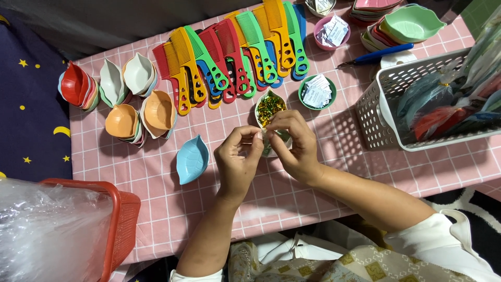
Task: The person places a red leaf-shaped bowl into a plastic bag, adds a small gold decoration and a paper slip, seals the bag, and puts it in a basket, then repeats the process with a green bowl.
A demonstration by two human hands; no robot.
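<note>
Over the pink checked tablecloth [323,172], my left hand [237,159] and my right hand [293,143] meet, fingertips pinched together on a small clear item that is mostly hidden between them. Right behind the fingers sits a white leaf-shaped dish [270,107] filled with green and gold foil bits. A light blue leaf-shaped dish [192,159] lies empty just left of my left hand.
A row of coloured combs [235,52] fans across the back. Stacked leaf dishes [125,122] stand at left, a green bowl of white packets [317,92] behind. A white basket [386,112] of wrapped items is at right, a red basket [120,224] with plastic bags at lower left.
</note>
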